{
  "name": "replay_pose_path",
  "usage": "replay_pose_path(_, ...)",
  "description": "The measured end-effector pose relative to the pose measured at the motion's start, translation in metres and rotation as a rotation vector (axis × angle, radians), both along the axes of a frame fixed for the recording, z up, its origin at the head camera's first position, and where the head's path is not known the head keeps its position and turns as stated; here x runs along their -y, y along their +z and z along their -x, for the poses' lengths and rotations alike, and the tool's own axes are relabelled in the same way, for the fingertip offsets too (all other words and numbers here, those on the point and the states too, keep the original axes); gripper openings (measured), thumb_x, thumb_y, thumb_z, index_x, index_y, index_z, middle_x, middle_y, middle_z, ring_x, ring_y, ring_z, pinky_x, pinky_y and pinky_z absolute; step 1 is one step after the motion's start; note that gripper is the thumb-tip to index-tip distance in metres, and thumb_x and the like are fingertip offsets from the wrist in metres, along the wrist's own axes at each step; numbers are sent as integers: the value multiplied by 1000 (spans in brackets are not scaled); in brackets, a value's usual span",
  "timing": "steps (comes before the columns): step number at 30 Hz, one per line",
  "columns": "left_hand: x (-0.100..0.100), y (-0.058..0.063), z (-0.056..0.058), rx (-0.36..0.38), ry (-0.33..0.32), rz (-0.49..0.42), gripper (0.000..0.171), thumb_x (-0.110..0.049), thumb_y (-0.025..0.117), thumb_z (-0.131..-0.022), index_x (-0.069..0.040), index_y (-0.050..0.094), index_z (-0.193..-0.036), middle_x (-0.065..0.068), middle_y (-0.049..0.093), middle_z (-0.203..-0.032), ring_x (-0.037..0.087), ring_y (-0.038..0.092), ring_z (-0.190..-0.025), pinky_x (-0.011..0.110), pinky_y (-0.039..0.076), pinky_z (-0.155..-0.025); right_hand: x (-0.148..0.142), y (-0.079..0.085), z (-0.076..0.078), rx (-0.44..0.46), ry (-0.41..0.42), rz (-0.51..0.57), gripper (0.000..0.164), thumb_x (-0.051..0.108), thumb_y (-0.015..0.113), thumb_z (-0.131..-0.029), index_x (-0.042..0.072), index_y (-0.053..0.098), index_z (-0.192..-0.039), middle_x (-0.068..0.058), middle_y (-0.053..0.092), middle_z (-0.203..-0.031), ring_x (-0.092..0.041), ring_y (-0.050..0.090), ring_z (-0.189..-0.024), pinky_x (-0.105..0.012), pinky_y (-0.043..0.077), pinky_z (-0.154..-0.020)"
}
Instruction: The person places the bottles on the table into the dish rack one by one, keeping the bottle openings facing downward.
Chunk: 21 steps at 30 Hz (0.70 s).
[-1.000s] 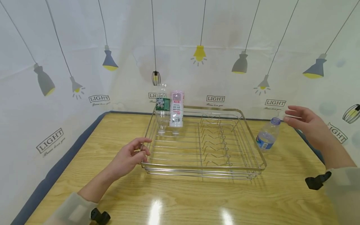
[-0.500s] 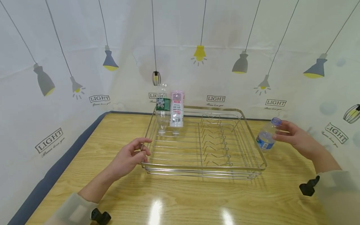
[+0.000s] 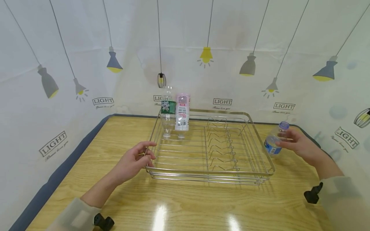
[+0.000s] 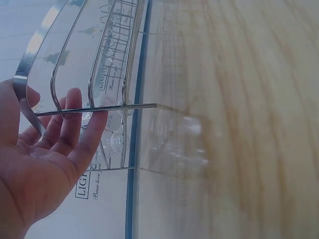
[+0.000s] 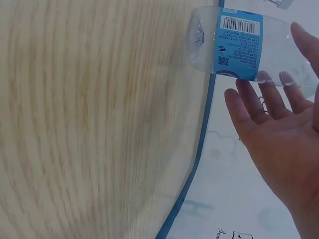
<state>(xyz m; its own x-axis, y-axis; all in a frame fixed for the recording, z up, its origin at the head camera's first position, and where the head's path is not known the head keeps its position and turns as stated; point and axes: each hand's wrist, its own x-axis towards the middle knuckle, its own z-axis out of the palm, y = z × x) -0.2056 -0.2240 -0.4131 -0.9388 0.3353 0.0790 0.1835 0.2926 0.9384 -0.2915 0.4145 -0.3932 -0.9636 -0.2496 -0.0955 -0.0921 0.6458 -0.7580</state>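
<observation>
A wire dish rack [image 3: 208, 173] stands on the table, with my left hand [image 3: 134, 162] at its front-left corner. In the left wrist view, the thumb lies at the flat metal rim while the fingers [image 4: 72, 119] curl behind the wires, holding the rack there. A small clear plastic bottle [image 3: 272, 144] with a blue label and purple-blue neck stands upright right of the rack. My right hand [image 3: 302, 147] is at its right side, thumb in front and fingers behind. In the right wrist view, fairly straight fingers [image 5: 271, 99] reach the bottle's side, with the thumb spread apart from them.
Inside the rack at the back left are an upturned clear bottle [image 3: 167, 123] with a green label and a pink-and-white bottle [image 3: 182, 112], also upturned. Wire dividers [image 3: 219, 147] fill the rack's right half. A printed sheet [image 3: 231, 80] hangs behind the wood-grain table [image 3: 202, 208].
My right hand has come down and left from above the small bottle's right side, and its thumb and fingers now flank the bottle. The left hand has stayed at the rack's corner.
</observation>
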Motion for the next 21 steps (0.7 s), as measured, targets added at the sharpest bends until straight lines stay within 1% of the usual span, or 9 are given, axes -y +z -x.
replay_pose_path(2, 0, 0, 0, 0, 0, 3, 48, -7, 55, -110, -5, 49, -158, 25, 65, -118, 22, 74, -91, 29, 64, -89, -1, -2, 0, -4, -10, -11, 74, 34, 57, -116, -8, 20, -165, -35, 26, -173, -59, 32, -153, -83, 35, -114)
replay_pose_path(3, 0, 0, 1, -2, -2, 5, 47, -7, 55, -111, -6, 50, -158, 25, 65, -119, 21, 73, -91, 29, 64, -89, -1, -2, 0, -12, -18, -20, 73, 35, 56, -116, -8, 22, -164, -34, 28, -172, -55, 36, -152, -80, 38, -114)
replay_pose_path(5, 0, 0, 1, -8, -1, 9, 45, -7, 55, -111, -7, 51, -156, 26, 64, -120, 20, 73, -90, 29, 64, -88, -1, -1, -1, -35, -31, -35, 72, 36, 56, -116, -7, 25, -165, -30, 34, -170, -36, 50, -144, -71, 45, -112)
replay_pose_path(8, 0, 2, 0, -24, 6, 22, 43, -7, 56, -111, -7, 54, -154, 27, 63, -124, 20, 72, -89, 29, 64, -86, -1, 3, -2, -79, -64, -28, 70, 37, 58, -116, -4, 29, -165, -6, 52, -154, -1, 54, -125, -41, 53, -106)
replay_pose_path(10, 1, 4, -1, -38, 16, 37, 42, -8, 58, -110, -7, 56, -153, 27, 61, -128, 21, 72, -90, 30, 64, -83, 0, 7, -2, -116, -84, 12, 68, 34, 59, -115, -3, 31, -165, 12, 55, -141, 13, 52, -114, -23, 53, -96)
replay_pose_path(12, 2, 6, -2, -47, 28, 54, 43, -10, 60, -110, -7, 57, -153, 26, 60, -132, 21, 71, -93, 31, 64, -82, 2, 12, -2, -147, -98, 68, 63, 32, 59, -115, 1, 33, -164, 25, 53, -131, 16, 55, -110, -11, 51, -89)
replay_pose_path(13, 3, 6, -2, -50, 29, 61, 43, -11, 61, -110, -7, 57, -153, 25, 59, -135, 21, 71, -95, 32, 64, -81, 3, 14, -2, -165, -101, 95, 61, 30, 59, -115, 3, 35, -164, 27, 54, -128, 15, 57, -110, -9, 52, -89)
replay_pose_path(17, 8, 9, -3, -70, 43, 100, 44, -15, 64, -111, -8, 58, -154, 24, 58, -145, 23, 72, -100, 36, 65, -82, 10, 27, -3, -217, -122, 156, 56, 28, 59, -115, 12, 38, -164, 26, 56, -129, 11, 61, -112, -7, 52, -91)
replay_pose_path(21, 13, 16, -2, -116, 72, 137, 42, -17, 64, -111, -6, 59, -152, 24, 61, -148, 24, 71, -103, 39, 65, -85, 20, 41, -7, -261, -154, 165, 54, 31, 57, -116, 15, 40, -165, 24, 57, -131, 9, 60, -113, -5, 52, -91)
